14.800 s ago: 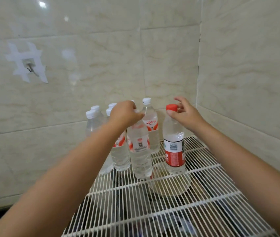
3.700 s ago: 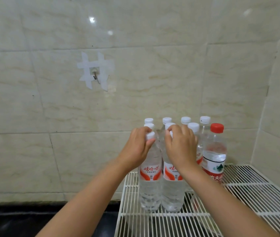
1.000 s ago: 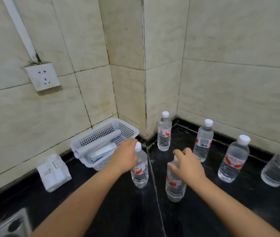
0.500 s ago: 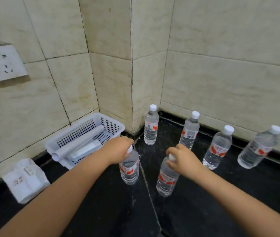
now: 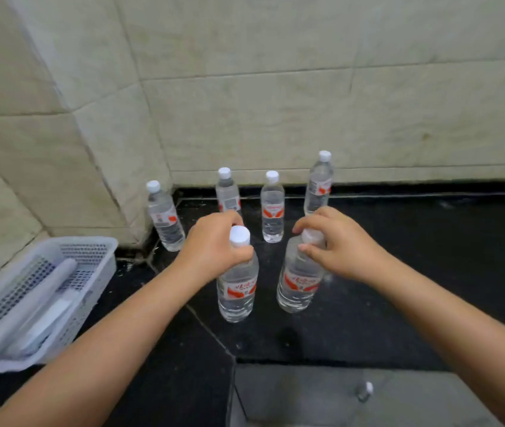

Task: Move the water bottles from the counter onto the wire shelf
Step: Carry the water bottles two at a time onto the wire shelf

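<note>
Two clear water bottles with white caps and red-and-white labels are in my hands above the black counter. My left hand grips the neck of the left bottle. My right hand holds the neck of the right bottle. Several more bottles stand upright along the tiled wall: one at the corner, one behind my left hand, one in the middle and one at the right. The wire shelf is out of view.
A white perforated basket with a rolled white sheet and flat items sits at the left on the counter. A grey recessed surface lies at the counter's near edge. Beige tiled walls meet in a corner behind the bottles.
The view has swung right; the basket now sits at the far left. Both hands have closed round the bottle necks, and the two bottles appear nearer to me than half a second ago.
</note>
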`<state>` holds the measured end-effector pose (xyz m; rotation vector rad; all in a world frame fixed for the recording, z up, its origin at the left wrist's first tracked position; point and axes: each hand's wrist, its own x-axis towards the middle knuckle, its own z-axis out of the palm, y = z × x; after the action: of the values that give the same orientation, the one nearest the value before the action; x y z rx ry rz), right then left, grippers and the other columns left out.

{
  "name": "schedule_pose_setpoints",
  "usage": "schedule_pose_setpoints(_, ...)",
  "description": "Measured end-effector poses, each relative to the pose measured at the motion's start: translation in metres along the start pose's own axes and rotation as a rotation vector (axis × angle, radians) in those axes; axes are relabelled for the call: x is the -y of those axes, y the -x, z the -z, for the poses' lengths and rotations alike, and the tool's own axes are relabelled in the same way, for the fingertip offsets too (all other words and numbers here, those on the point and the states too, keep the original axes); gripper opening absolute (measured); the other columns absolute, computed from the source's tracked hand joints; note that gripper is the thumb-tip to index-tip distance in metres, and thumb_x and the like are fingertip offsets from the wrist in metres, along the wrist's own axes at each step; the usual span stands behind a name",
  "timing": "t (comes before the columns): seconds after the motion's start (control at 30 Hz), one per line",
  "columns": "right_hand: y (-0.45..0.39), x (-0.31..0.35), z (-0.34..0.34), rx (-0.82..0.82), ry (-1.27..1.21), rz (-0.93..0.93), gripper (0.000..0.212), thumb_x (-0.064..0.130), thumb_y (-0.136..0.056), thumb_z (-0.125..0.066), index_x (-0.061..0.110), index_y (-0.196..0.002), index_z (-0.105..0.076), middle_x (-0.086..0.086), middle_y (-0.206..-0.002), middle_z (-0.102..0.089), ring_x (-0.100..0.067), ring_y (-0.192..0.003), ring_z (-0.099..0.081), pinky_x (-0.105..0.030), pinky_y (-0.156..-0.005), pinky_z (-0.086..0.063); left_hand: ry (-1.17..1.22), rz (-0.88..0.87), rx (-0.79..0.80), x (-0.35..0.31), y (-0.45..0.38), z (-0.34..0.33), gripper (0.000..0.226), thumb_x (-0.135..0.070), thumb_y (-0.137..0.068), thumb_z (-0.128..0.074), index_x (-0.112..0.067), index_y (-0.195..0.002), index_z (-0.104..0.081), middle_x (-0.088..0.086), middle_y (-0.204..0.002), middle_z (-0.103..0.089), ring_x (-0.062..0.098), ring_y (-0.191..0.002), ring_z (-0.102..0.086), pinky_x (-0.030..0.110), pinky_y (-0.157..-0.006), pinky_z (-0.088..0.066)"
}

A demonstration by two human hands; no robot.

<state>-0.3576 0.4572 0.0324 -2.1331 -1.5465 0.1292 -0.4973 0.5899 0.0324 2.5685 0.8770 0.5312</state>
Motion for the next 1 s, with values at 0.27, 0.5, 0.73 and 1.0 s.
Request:
schedule_pose_setpoints(0.27, 0.132, -0.066, 0.133, -0.135, 0.323, -0.159, 0.035, 0.029, -0.086, -0.056, 0.023, -0.121, -0.053, -0.004, -0.119, -0.054, -0.025, -0.108, -0.052, -0.034, -0.095, -0.036, -0.284, -0.73, -0.279, -0.174, -0.021, -0.068, 0.023, -0.02, -0.073, -0.047, 0.002, -0.074, -0.055, 0.018, -0.065, -0.062, 0.031, -0.06, -0.063, 0.027, -0.056, -0.033)
schedule_pose_setpoints(0.5, 0.273, -0.158, 0.233, -0.328, 0.438, -0.265, 0.037, 0.031, -0.091, -0.046, 0.026, -0.127, -0.043, -0.001, -0.117, -0.051, -0.017, -0.114, -0.044, -0.026, -0.09, -0.017, -0.34, -0.957, -0.324, -0.361, 0.003, -0.135, 0.046, -0.021, -0.029, -0.089, -0.005, -0.05, -0.051, 0.008, -0.039, -0.051, 0.023, -0.032, -0.05, 0.012, -0.031, -0.03)
schedule_pose_setpoints(0.73, 0.378, -0.251, 0.329, -0.451, 0.533, -0.326, 0.04, 0.038, -0.09, -0.036, 0.024, -0.126, -0.046, -0.003, -0.114, -0.053, -0.019, -0.115, -0.044, -0.022, -0.078, -0.008, -0.221, -1.021, -0.39, -0.525, 0.026, -0.193, 0.044, -0.018, -0.03, -0.09, -0.006, -0.049, -0.052, 0.006, -0.039, -0.05, 0.019, -0.031, -0.045, 0.015, -0.03, -0.026)
schedule_pose_setpoints(1.0, 0.444, -0.366, 0.429, -0.459, 0.555, -0.427, 0.04, 0.039, -0.092, -0.034, 0.024, -0.127, -0.045, -0.001, -0.122, -0.051, -0.017, -0.119, -0.042, -0.028, -0.092, -0.014, -0.136, -1.178, -0.523, -0.681, -0.009, -0.238, 0.029, -0.028, -0.063, -0.047, -0.003, -0.051, -0.058, 0.008, -0.043, -0.054, 0.023, -0.036, -0.053, 0.015, -0.032, -0.037)
